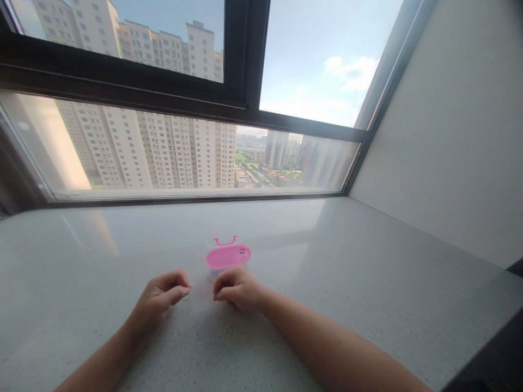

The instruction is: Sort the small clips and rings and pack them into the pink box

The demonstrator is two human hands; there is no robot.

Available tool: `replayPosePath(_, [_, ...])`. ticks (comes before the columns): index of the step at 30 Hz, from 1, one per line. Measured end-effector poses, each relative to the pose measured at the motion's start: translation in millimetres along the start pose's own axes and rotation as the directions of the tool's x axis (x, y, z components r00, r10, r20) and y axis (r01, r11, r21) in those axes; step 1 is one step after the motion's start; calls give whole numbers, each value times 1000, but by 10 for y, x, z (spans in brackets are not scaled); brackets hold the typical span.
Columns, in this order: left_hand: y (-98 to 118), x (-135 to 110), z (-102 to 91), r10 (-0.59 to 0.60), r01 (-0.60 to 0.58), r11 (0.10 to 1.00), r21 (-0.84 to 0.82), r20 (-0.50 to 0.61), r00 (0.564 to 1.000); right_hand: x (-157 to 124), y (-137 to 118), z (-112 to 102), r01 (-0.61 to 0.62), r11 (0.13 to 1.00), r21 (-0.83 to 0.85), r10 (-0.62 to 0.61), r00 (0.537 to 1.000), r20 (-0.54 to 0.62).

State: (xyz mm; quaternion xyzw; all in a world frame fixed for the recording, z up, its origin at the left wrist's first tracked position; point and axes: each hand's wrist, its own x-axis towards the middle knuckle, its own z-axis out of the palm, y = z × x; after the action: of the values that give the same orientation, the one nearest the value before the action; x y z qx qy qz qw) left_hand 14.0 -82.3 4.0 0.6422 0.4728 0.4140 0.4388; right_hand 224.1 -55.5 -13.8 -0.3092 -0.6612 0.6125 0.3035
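Observation:
A small clear oval box with a pink lid (227, 257) stands on the pale stone windowsill (347, 272), its pink handle lying just behind it. My left hand (160, 298) rests on the sill a little in front and to the left of the box, fingers curled into a pinch. My right hand (236, 288) lies directly in front of the box, fingers curled in too. The two sets of fingertips face each other across a small gap. Whatever they pinch, if anything, is too small or thin to make out.
A large dark-framed window (245, 98) runs along the back of the sill, with tall apartment blocks outside. A plain wall (457, 141) closes the right side. A dark edge (502, 348) cuts the sill at the lower right.

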Motion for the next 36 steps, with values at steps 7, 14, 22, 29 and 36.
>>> replayPosePath(7, [65, -10, 26, -2, 1, 1000, -22, -31, 1000, -23, -1, 53, 103, 986, -132, -112, 992, -61])
replayPosePath(14, [102, -21, 32, -13, 12, 1000, -22, -33, 999, -130, -51, 177, 288, 795, -535, -392, 916, -90])
replayPosePath(22, [76, -19, 29, 7, -8, 1000, -16, -50, 999, -139, -81, 179, 309, 759, -573, -447, 887, -114])
replayPosePath(29, [116, -19, 43, 1, 0, 1000, 14, -70, 998, -140, -86, 183, 297, 768, -568, -429, 896, -113])
replayPosePath(36, [137, -22, 43, -7, 7, 1000, 3, -60, 998, -138, -70, 180, 285, 778, -560, -420, 899, -125])
